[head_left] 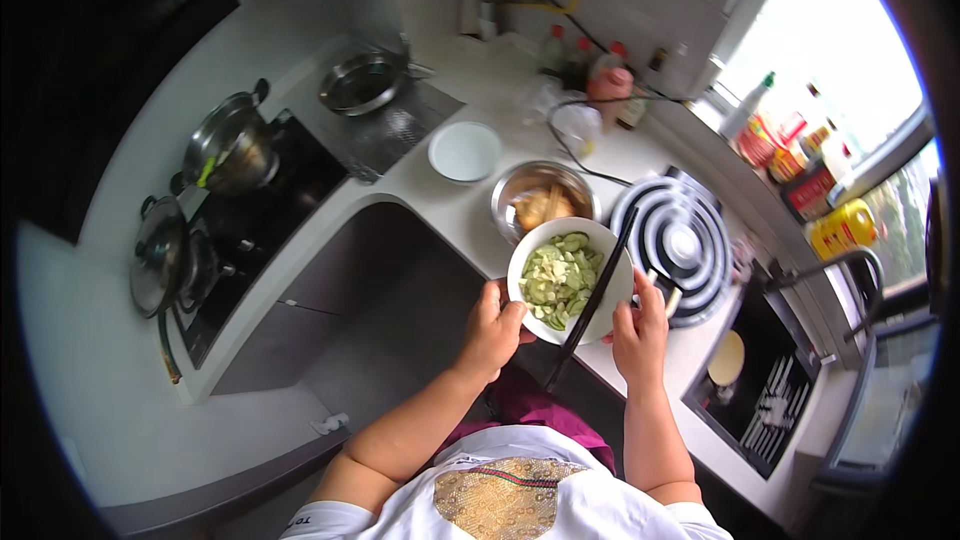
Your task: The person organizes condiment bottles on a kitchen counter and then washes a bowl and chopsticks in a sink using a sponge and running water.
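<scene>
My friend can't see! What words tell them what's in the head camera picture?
A person's left hand and right hand hold a round white bowl of pale green vegetable slices, long dark chopsticks across it. Just beyond, a shiny metal bowl of brown food stands on a white counter.

A pale tabletop (480, 80) bends around the corner, with a black hob (310, 170) and a dark sink (740, 408) set into it. On it lie a white round dish (465, 152), a steel bowl (507, 180) and a large dark-and-pale ringed round piece (683, 243) — behind these, bottles (577, 60), a pink container (610, 88) and a clear plastic bag (577, 125).
</scene>
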